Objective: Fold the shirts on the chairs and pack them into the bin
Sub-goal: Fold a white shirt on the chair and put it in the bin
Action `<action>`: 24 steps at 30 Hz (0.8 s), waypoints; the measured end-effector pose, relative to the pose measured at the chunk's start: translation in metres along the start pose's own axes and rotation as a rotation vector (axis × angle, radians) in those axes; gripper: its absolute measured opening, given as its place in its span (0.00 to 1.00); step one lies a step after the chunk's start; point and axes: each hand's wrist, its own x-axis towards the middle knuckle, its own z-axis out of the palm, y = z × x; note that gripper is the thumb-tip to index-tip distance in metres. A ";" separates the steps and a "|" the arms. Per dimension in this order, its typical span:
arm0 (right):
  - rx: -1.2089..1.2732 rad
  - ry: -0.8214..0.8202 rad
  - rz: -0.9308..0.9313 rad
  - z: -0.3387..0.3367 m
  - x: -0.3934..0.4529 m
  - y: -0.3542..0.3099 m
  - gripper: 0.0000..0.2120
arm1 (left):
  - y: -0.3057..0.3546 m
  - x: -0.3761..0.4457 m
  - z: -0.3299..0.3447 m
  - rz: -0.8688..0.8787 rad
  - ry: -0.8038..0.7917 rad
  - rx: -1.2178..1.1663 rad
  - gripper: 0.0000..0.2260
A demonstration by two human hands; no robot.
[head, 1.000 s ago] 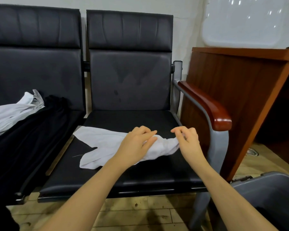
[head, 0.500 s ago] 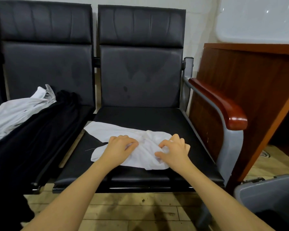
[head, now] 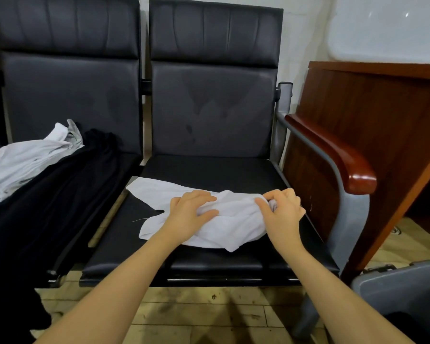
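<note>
— Fingers first, please: what are they doing?

— Fingers of the left hand [head: 189, 214] lie curled over a white shirt [head: 209, 219], thumb and forefinger pressing a soft ridge of the cloth between them. Fingers of the right hand [head: 281, 212] are bent too, with thumb and forefinger pinching the bunched right end of the same shirt.

— What is the shirt like?

— Thin, matte white fabric, crumpled into rounded folds between the two hands. Left of the left fingers it spreads flatter, ending in a pointed flap. It lies on the seat of a chair [head: 209, 175] padded in smooth black leather-like material, with stitched panels on its tall backrest beyond the fingers.

— And around them?

— Right of the right fingers rises a grey metal frame topped by a glossy reddish wooden armrest [head: 333, 155], curved and rounded at its front end. Past that stands a brown wood-grain panel [head: 370, 115]. Below and to the right of the right hand, a grey plastic bin [head: 392, 284] with a thick rounded rim sits on the floor. Far left of the left fingers, on the neighbouring black seat, a black garment [head: 47, 194] drapes in long limp folds, and a pale grey-white shirt [head: 23, 162] lies rumpled on top of it. Under both forearms the floor [head: 209, 316] shows scuffed, yellowish wood-look planks.
</note>
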 end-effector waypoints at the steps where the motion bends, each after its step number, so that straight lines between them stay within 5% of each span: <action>1: 0.003 -0.001 -0.002 0.000 0.001 0.002 0.05 | 0.002 0.003 0.002 -0.014 -0.022 -0.032 0.09; 6: 0.049 0.025 0.002 -0.002 0.004 0.004 0.04 | 0.017 0.009 -0.001 -0.091 0.069 -0.352 0.07; 10: 0.111 0.096 -0.033 -0.007 0.009 -0.005 0.04 | 0.042 0.009 -0.029 0.032 0.208 -0.460 0.07; 15: 0.112 0.142 -0.052 0.001 0.012 -0.015 0.05 | 0.047 0.010 -0.054 0.187 0.298 -0.190 0.08; 19: -0.005 0.017 0.035 0.020 0.009 -0.017 0.04 | 0.009 0.011 -0.040 0.008 0.129 0.059 0.10; 24: -0.153 -0.172 -0.100 0.039 0.002 -0.021 0.06 | -0.029 0.001 -0.025 -0.157 0.065 -0.035 0.11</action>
